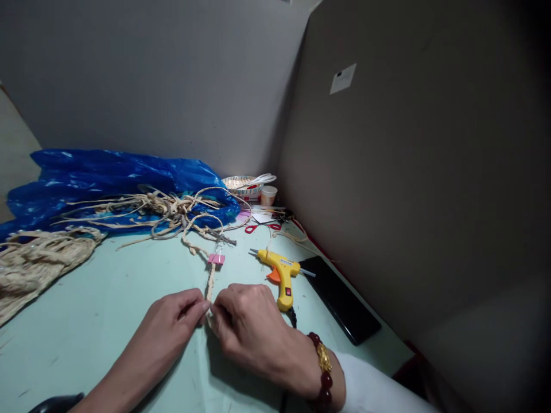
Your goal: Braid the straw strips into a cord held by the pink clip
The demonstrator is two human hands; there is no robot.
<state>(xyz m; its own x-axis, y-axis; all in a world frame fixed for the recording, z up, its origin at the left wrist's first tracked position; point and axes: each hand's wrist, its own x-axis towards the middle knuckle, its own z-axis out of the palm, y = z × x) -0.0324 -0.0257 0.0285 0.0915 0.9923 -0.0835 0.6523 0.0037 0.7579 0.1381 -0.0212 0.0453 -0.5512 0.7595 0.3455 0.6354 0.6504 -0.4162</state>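
Observation:
A braided cord of pale dried plant fibre [210,283] runs toward me from a pink binder clip [216,259] that grips it. My left hand [181,312] pinches the cord's near end between thumb and fingers. Close against it, my right hand [245,321] has its fingers closed on the same end; the fingertips are partly hidden behind the knuckles. Beyond the clip, the cord curls back toward a heap of loose fibre strands [172,206].
A yellow glue gun [282,272] lies right of the cord, with a black phone-like slab [340,298] beside it. Red-handled scissors [262,228], a paper cup [268,195] and a basket [241,183] sit farther back. A blue plastic bag [107,172] and woven fibre piece [38,264] occupy the left.

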